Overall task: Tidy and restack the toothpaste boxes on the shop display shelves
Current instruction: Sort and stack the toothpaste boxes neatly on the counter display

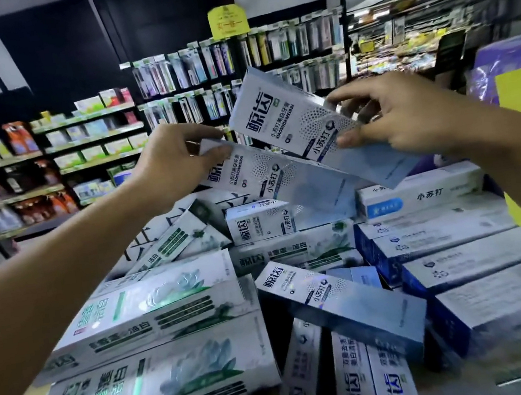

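A person's two bare hands work above a heap of toothpaste boxes (175,313) on a shop display. The left hand (177,162), at ten o'clock from the heap's middle, pinches the upper end of a pale blue box (270,179) that leans tilted on the pile. The right hand (398,117), at two o'clock, pinches a second pale blue box (296,125) between thumb and fingers, holding it slanted in the air just above the first. Green-and-white boxes lie stacked at eight o'clock, blue-sided boxes (462,262) in rows at four o'clock. Toothbrush racks (232,57) hang at twelve o'clock, well behind.
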`<action>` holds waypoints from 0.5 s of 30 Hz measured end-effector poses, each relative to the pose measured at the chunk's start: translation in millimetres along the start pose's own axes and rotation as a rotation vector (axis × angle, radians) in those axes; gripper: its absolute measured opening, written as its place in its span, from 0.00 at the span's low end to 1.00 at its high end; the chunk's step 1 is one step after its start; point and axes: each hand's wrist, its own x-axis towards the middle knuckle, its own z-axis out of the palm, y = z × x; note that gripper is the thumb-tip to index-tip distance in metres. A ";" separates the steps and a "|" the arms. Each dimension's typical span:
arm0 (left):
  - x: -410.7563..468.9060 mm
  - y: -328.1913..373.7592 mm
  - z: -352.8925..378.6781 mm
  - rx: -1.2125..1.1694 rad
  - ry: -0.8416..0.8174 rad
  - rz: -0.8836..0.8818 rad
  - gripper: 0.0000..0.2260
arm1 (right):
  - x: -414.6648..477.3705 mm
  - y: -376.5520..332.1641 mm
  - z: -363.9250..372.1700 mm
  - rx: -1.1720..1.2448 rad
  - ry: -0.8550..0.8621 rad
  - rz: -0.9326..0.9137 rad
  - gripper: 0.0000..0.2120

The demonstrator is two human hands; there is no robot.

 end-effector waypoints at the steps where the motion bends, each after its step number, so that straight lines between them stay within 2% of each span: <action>1: 0.8 -0.9 0.6 -0.025 0.002 -0.010 0.06 | -0.8 2.3 0.0 -0.005 0.011 0.008 0.28; 4: 4.4 -2.5 1.9 -0.097 0.009 -0.033 0.06 | -4.3 5.2 -4.7 -0.003 0.047 0.029 0.26; 8: 10.3 -6.1 3.1 -0.218 -0.003 -0.116 0.13 | -4.4 -0.1 -10.2 -0.057 0.090 0.048 0.29; 15: 29.8 -37.0 7.9 -0.389 -0.005 -0.181 0.07 | 3.4 -15.4 -2.6 -0.160 0.108 0.093 0.31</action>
